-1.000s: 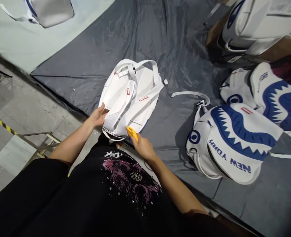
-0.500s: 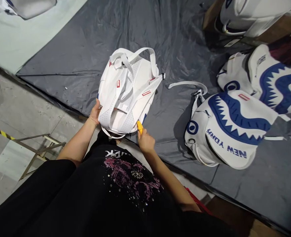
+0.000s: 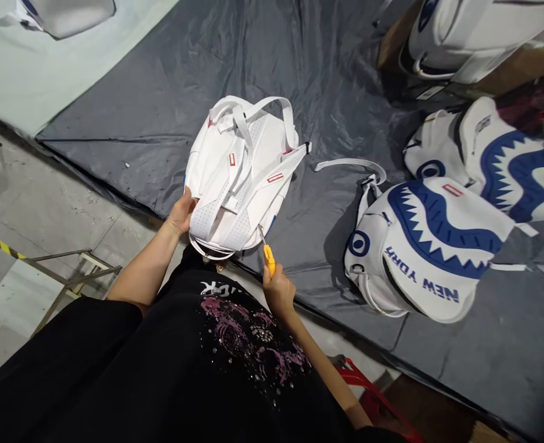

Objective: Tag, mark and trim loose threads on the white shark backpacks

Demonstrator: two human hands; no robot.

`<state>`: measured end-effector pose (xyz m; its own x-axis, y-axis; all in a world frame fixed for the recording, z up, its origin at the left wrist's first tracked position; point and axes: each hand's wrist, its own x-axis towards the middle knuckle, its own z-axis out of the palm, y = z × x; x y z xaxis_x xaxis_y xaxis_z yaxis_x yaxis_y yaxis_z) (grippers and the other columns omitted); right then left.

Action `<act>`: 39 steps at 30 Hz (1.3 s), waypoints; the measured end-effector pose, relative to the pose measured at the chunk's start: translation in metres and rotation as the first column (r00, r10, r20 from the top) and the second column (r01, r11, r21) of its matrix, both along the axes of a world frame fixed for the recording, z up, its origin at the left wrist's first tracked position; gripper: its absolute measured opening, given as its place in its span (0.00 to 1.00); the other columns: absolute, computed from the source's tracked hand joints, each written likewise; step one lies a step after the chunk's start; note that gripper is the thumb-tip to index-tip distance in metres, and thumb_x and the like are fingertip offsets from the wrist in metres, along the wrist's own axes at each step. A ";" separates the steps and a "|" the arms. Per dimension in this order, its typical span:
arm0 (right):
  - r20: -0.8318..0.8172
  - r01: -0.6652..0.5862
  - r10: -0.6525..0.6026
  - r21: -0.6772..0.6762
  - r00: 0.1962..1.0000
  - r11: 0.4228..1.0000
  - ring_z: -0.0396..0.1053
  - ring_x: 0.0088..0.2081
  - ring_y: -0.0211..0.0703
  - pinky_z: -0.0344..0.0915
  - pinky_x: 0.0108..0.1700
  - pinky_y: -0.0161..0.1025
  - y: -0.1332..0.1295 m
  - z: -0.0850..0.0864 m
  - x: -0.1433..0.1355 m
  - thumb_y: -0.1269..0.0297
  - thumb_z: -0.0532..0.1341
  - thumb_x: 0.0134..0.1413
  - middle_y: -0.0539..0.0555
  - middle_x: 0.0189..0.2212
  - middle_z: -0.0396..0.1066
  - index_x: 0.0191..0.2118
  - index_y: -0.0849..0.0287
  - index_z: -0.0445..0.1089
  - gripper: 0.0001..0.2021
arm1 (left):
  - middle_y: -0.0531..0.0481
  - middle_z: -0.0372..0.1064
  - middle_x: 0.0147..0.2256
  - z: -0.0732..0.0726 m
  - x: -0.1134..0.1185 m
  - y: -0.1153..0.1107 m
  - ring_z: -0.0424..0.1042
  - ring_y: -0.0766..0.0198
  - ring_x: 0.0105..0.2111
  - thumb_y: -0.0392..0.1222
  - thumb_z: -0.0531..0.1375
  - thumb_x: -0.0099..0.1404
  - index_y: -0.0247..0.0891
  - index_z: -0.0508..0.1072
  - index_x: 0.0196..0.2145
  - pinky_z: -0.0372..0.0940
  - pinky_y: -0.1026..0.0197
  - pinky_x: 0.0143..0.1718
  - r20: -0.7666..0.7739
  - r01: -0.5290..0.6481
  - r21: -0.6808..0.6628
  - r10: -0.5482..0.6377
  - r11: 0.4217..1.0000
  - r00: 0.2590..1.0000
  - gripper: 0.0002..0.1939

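Note:
A white backpack (image 3: 272, 138) lies back side up near the edge of a grey-covered table, its perforated straps and top loops showing. My left hand (image 3: 183, 212) grips the backpack's lower left side, thumb on top and fingers partly hidden. My right hand (image 3: 280, 291) is closed around a yellow-handled tool (image 3: 269, 258) with a thin metal tip. That tip points at the lower right edge of the bag; whether it touches the fabric, I cannot tell. A zipper pull (image 3: 221, 267) hangs by the bag's near end.
To the right lie two white backpacks with blue shark-mouth fronts, the nearer backpack (image 3: 431, 246) and the farther backpack (image 3: 498, 160). A cardboard box (image 3: 394, 52) holding white bags stands behind them. Left of the table is a metal-framed stool (image 3: 76, 283); a red frame (image 3: 368, 384) stands below right.
My right hand has drawn back toward me and slightly right, uncovering the tool's metal tip. The backpack sits slightly farther right and lower in view, still in my left hand.

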<state>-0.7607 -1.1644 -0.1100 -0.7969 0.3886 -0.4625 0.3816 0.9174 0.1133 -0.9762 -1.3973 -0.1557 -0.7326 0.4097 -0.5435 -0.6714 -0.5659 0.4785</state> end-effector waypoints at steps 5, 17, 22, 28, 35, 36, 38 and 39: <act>-0.014 0.056 -0.057 -0.064 0.998 0.996 0.69 0.26 0.41 0.45 0.27 0.36 -0.002 0.004 0.008 0.59 0.49 0.70 0.58 0.28 0.75 0.47 0.66 0.66 0.16 | 0.42 0.78 0.46 -0.008 0.002 0.018 0.75 0.50 0.50 0.64 0.50 0.69 0.38 0.67 0.60 0.70 0.51 0.54 -0.059 -0.198 -0.111 0.192 0.974 0.980 0.33; 0.042 0.282 -0.278 -0.166 0.960 0.945 0.73 0.31 0.44 0.53 0.29 0.35 -0.028 0.014 0.004 0.58 0.48 0.69 0.60 0.33 0.77 0.51 0.63 0.67 0.17 | 0.41 0.76 0.48 -0.006 -0.006 0.020 0.77 0.54 0.47 0.67 0.50 0.68 0.37 0.64 0.61 0.72 0.55 0.48 -0.048 -0.195 -0.196 0.189 0.961 0.981 0.36; 0.046 0.329 -0.326 -0.164 0.944 0.930 0.75 0.33 0.49 0.58 0.30 0.38 -0.047 0.034 0.037 0.57 0.47 0.69 0.61 0.34 0.78 0.51 0.60 0.67 0.17 | 0.38 0.76 0.48 -0.001 -0.008 0.010 0.76 0.52 0.48 0.68 0.48 0.68 0.34 0.65 0.61 0.71 0.52 0.52 -0.046 -0.062 -0.088 0.058 0.994 0.997 0.38; 0.118 0.283 -0.265 -0.175 0.957 0.943 0.75 0.33 0.48 0.58 0.31 0.37 -0.103 0.032 0.066 0.60 0.49 0.68 0.58 0.32 0.78 0.50 0.58 0.69 0.15 | 0.37 0.77 0.45 -0.002 -0.011 0.003 0.74 0.48 0.51 0.66 0.46 0.69 0.32 0.63 0.62 0.68 0.46 0.55 -0.021 0.064 0.048 -0.063 0.997 0.998 0.38; 0.158 0.330 -0.298 -0.256 0.941 0.909 0.77 0.41 0.51 0.59 0.35 0.37 -0.126 0.013 0.029 0.57 0.47 0.70 0.61 0.39 0.78 0.52 0.61 0.67 0.18 | 0.36 0.73 0.51 0.018 0.013 -0.010 0.67 0.45 0.58 0.65 0.51 0.66 0.35 0.67 0.57 0.62 0.42 0.60 -0.240 0.184 -0.519 -0.349 0.835 0.906 0.34; 0.141 0.319 -0.290 -0.277 0.946 0.906 0.77 0.41 0.51 0.60 0.35 0.37 -0.126 0.013 0.028 0.56 0.47 0.70 0.61 0.39 0.78 0.51 0.61 0.67 0.18 | 0.36 0.70 0.55 0.022 0.025 -0.016 0.63 0.44 0.62 0.61 0.57 0.64 0.36 0.66 0.59 0.58 0.40 0.63 -0.294 0.132 -0.585 -0.361 0.800 0.885 0.33; 0.091 0.280 -0.265 -0.331 0.960 0.901 0.77 0.42 0.51 0.62 0.36 0.37 -0.126 0.011 0.030 0.56 0.46 0.70 0.60 0.39 0.78 0.50 0.58 0.68 0.18 | 0.36 0.60 0.63 0.024 0.054 -0.025 0.50 0.45 0.68 0.48 0.66 0.57 0.38 0.62 0.62 0.43 0.41 0.69 -0.423 0.020 -0.650 -0.384 0.759 0.821 0.37; 0.068 0.271 -0.266 -0.379 0.962 0.885 0.77 0.43 0.52 0.63 0.37 0.38 -0.125 0.008 0.032 0.57 0.45 0.69 0.59 0.40 0.78 0.50 0.58 0.69 0.18 | 0.36 0.53 0.67 0.020 0.067 -0.025 0.45 0.46 0.70 0.46 0.63 0.60 0.38 0.60 0.65 0.39 0.41 0.70 -0.549 -0.048 -0.734 -0.550 0.677 0.629 0.37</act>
<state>-0.7286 -1.2899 -0.1023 -0.6798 0.3787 -0.6281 0.6203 0.7538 -0.2169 -0.9090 -1.4220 -0.1355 -0.9025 0.4150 -0.1157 -0.0239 0.2200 0.9752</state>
